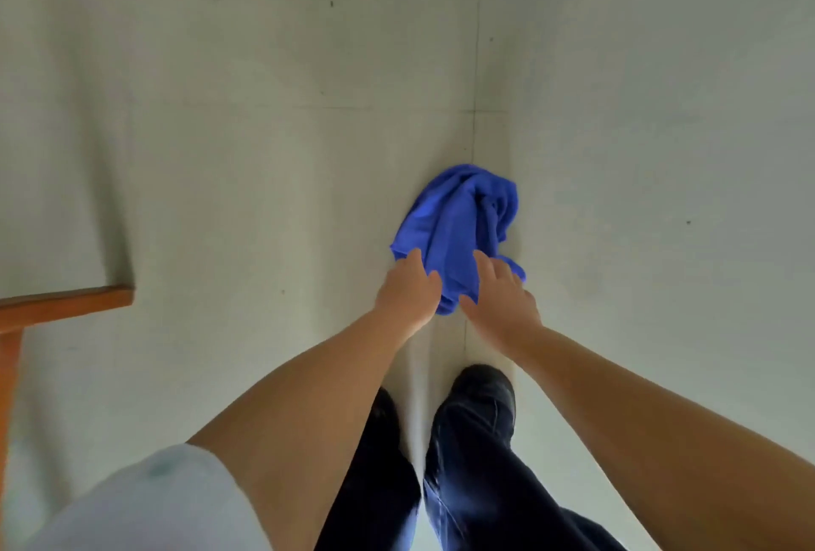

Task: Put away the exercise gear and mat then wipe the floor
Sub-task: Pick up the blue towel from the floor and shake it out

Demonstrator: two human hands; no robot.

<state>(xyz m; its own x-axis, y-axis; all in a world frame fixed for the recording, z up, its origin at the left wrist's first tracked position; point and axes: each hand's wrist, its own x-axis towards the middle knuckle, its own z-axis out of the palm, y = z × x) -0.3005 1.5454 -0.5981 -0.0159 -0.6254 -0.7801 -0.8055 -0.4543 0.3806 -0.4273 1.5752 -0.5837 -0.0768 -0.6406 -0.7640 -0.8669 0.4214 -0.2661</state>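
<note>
Here the person is bending over the floor (220, 162), and both hands are reaching down to a crumpled blue cloth (458, 219) that is lying on the pale tiles just ahead of the two dark shoes (483, 387). The left hand (408, 290) is resting on the cloth's near left edge, its fingers curling over the fabric; the right hand (500, 299) is lying on the near right part with its fingers spread and fairly straight, pressing rather than pinching. The two hands are sitting close together with a narrow strip of cloth showing between them. No exercise gear or mat is showing, so the wiping stage is probably the one in hand.

To wipe well, the cloth is best flattened from its bunched state so that more fabric is meeting the floor, and both palms are best kept bearing down evenly while the strokes are overlapping. A tile seam (474, 65) is running straight away from the cloth toward the far side; following it would be keeping the passes parallel.

Open floor is lying ahead and to the right, giving room for long strokes. On the left edge of the view, the corner of a wooden table (66, 303) and its leg are standing well apart from the cloth, limiting sweeps that way.
</note>
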